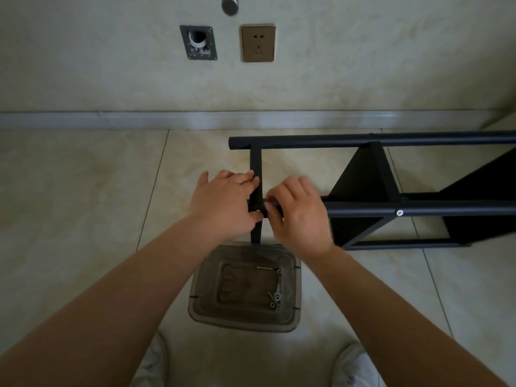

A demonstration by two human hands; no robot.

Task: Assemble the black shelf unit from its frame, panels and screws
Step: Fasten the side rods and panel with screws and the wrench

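Observation:
The black shelf unit (371,174) lies on its side on the tiled floor, reaching off to the right. Its round tubes run left to right, and a flat black crossbar (255,160) joins their left ends. My left hand (226,203) grips this crossbar where it meets the near tube (418,208). My right hand (300,216) pinches a small screw or tool at the same joint; the item is mostly hidden by my fingers. A fitted silver screw head (399,212) shows farther right on the near tube. Black panels (363,177) stand between the tubes.
A clear plastic tub (245,289) sits on the floor just below my hands, with several screws and washers (275,297) at its right side. My two shoes (351,364) are at the bottom edge. The wall with a socket (258,43) and a skirting board lies behind.

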